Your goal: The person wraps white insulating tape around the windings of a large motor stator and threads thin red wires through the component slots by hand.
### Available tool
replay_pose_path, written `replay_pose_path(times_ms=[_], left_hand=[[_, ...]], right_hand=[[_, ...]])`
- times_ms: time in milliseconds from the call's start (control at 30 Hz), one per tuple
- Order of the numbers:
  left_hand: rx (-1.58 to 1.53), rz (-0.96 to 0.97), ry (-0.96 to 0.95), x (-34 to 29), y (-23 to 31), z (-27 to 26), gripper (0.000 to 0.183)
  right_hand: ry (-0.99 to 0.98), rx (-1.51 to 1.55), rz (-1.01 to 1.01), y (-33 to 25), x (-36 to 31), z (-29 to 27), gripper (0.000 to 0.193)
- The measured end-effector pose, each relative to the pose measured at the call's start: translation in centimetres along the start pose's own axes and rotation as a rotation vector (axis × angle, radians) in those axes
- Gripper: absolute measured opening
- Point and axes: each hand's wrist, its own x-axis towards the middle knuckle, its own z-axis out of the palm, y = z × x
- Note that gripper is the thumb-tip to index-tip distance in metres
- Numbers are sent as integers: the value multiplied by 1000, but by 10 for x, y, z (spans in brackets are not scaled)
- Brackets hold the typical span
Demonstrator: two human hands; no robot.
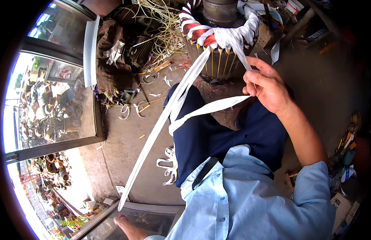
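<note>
A motor stator (211,64) stands upright at the top centre. Its ring of dark red coil windings (192,28) is wrapped in turns of white cloth tape (233,37). Narrow yellow strips show in the slots below the ring. My right hand (269,84) is just right of the stator, with thumb and fingers pinched on the tape that comes down from the ring. One length of tape loops from this hand over my left knee. Another long strip runs taut to the lower left, ending close by my left hand (128,228), whose fingers are mostly hidden.
Glass doors (53,96) with dark frames stand at left. Tangled pale cord (161,24) and a dark cloth-covered heap (113,44) lie beyond my left knee. Loose tape (167,166) is on the floor by my leg. Tools and boxes (347,176) crowd the right edge.
</note>
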Motion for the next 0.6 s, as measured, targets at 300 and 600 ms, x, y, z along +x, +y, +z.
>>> replay_pose_path(times_ms=[300,600], left_hand=[[333,265,-834,-229,-15,155,39],[615,554,-1721,-670,-105,305,33]], right_hand=[[-32,55,164,89,-35,21,36],[-46,-85,166,99,-101,22,31]])
